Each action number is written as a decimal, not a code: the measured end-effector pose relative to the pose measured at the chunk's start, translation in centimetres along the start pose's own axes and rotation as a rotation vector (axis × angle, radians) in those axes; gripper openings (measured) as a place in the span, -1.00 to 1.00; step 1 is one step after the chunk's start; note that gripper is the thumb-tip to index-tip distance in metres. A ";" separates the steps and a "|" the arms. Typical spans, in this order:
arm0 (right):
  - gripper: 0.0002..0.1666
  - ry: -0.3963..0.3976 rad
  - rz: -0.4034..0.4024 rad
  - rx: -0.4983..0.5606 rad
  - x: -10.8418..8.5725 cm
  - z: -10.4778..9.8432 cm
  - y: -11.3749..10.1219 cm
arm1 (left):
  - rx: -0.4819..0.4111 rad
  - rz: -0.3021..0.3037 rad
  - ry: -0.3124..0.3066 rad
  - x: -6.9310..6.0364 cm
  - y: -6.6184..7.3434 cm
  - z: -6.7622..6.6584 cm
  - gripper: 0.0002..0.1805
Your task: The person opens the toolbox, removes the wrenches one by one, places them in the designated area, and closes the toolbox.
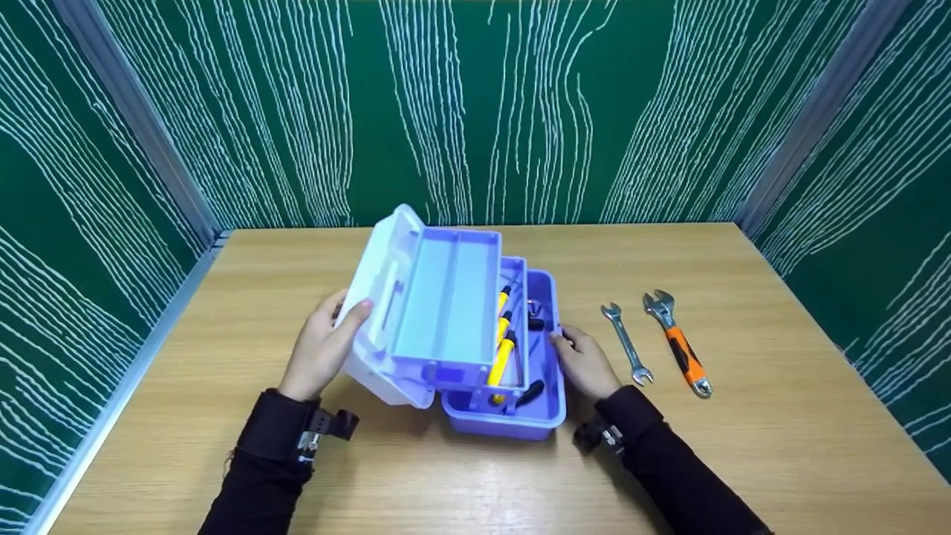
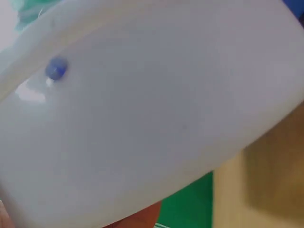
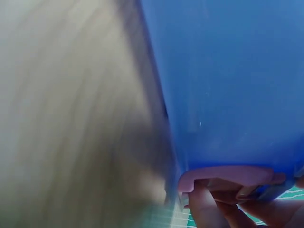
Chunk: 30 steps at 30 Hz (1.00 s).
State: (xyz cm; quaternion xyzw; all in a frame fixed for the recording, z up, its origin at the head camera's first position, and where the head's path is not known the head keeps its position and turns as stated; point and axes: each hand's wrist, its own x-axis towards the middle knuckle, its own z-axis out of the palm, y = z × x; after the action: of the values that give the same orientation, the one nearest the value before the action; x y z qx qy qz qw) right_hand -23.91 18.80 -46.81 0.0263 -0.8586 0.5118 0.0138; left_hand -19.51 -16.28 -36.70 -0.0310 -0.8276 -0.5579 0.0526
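Note:
A purple toolbox [image 1: 505, 427] stands on the table with its pale lid [image 1: 383, 275] swung out to the left and its stepped trays [image 1: 446, 297] spread. My left hand [image 1: 321, 349] holds the lid's outer edge, thumb on the inner side; the left wrist view is mostly filled by the lid's outside [image 2: 142, 123]. On the opposite side, my right hand [image 1: 587, 364] grips the box's right wall near the rim. Its fingers [image 3: 206, 206] curl at a pinkish latch [image 3: 228, 175] in the right wrist view. Yellow-handled tools [image 1: 502, 360] lie in the lower tray.
Right of the box, an open-end wrench [image 1: 626, 343] and an orange-handled adjustable wrench [image 1: 680, 345] lie on the wooden table [image 1: 461, 498]. Dark-handled items [image 1: 530, 392] sit in the box bottom. Green panels [image 1: 520, 111] with white lines enclose the table's back and sides.

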 end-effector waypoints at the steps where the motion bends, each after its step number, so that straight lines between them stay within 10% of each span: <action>1: -0.52 -0.001 -0.001 0.003 0.0 0.0 0.0 | 0.005 0.031 0.004 -0.1 0.3 0.3 -0.39; 21: -0.55 0.047 -0.037 0.016 -0.2 -0.2 0.7 | 0.028 0.308 -0.108 -1.0 2.0 7.1 -0.12; 30: -0.52 0.021 -0.010 0.023 -0.1 -0.5 0.5 | 0.283 0.405 -0.112 -2.0 3.1 11.7 -0.08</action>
State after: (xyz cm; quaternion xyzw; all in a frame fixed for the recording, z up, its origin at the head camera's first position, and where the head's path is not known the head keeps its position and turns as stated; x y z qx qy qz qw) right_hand -23.87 19.48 -47.04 0.0256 -0.8524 0.5216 0.0250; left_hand -17.78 -4.26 -38.40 -0.2193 -0.8760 -0.4121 0.1213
